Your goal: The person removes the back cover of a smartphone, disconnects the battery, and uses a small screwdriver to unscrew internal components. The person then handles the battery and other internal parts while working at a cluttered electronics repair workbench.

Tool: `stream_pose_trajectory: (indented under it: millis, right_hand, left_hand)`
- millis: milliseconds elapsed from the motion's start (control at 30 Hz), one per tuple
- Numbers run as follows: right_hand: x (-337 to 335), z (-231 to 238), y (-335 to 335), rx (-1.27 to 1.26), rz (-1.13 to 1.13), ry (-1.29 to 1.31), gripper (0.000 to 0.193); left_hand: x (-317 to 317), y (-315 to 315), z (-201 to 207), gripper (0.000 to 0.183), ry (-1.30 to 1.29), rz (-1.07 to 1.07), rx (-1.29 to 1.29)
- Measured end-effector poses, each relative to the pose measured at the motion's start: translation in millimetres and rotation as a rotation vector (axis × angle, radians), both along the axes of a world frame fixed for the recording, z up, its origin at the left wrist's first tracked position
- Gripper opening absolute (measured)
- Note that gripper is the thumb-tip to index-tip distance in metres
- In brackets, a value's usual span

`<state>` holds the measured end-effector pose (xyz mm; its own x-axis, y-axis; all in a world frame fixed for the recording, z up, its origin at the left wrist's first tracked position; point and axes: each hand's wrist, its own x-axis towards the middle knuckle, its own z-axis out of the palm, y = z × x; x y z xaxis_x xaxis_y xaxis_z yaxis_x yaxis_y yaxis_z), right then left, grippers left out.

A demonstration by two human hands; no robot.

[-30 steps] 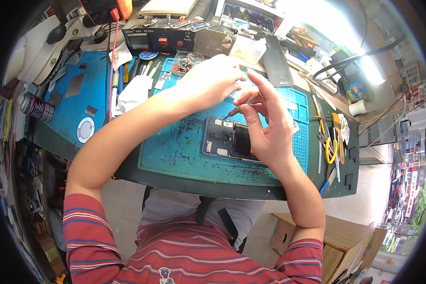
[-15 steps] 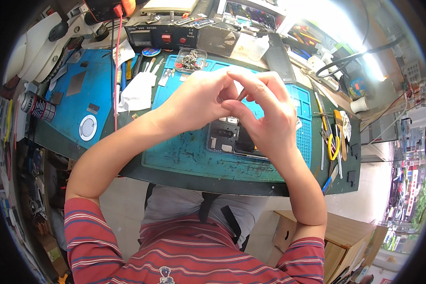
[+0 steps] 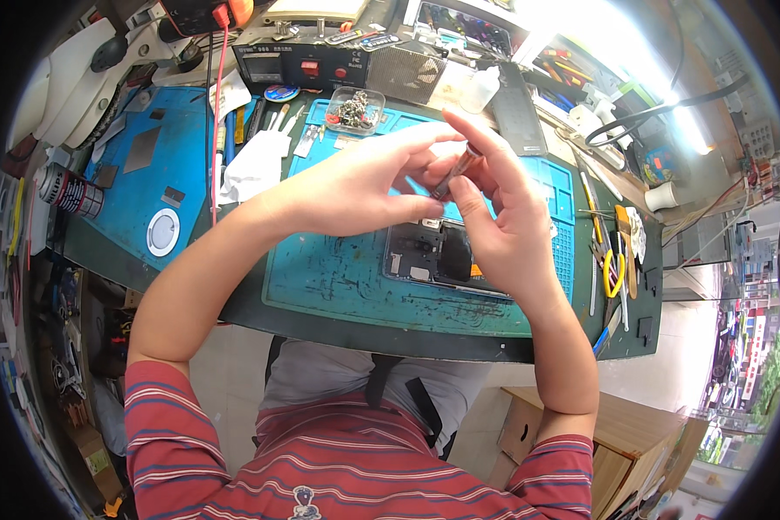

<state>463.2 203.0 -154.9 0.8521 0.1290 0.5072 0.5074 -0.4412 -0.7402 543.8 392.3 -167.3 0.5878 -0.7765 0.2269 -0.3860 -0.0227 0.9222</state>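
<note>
— Pinching a slim driver [image 3: 451, 179] between thumb and fingertips of the right hand [image 3: 513, 227].

— And with the left hand [image 3: 347, 186]?

— Reaching in at the driver's lower end, thumb tip close beside it. Cannot tell about a pinch there, with fingers partly hidden behind the tool and washed out by glare.

— Held where?

— In the air, near the far edge of an opened phone [image 3: 422, 251], well inside the edges of the blue mat [image 3: 321, 282]. Lying flat below, the phone: right of the mat's centre, closer to the near edge than to the far one, right end covered by the right hand.

— Any risk from here?

— Could slip from so light a fingertip hold after a sideways nudge from the left thumb, then drop onto the bare innards and scratch them. Could also shove the phone askew with a low right wrist.

— Pointing which way?

— Down and leftward, toward the left thumb, reddish end up toward the far right corner of the worktop [image 3: 646, 295].

— Long axis?

— Slanting from far right to near left, across the phone's own, laid roughly along the worktop's near edge.
</note>
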Motion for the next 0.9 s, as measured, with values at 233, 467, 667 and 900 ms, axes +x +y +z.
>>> stream_pose_trajectory:
  millis: [233,467,667,900]
  right_hand:
    - [-1,3,0,-0.215,-0.098,-0.079,0.063]
    - [0,7,1,-0.288,-0.075,-0.151,0.063]
    - [-2,5,1,-0.110,0.003,-0.053,0.064]
    - [-5,10,-1,-0.088,-0.041,-0.068,0.060]
  left_hand:
    - [-2,-1,9,0.043,-0.076,0.007,0.062]
    - [0,0,19,0.034,-0.145,0.022,0.250]
    - [0,-1,6,0.039,-0.226,0.020,0.036]
    - [1,5,9,0.030,-0.270,0.038,0.332]
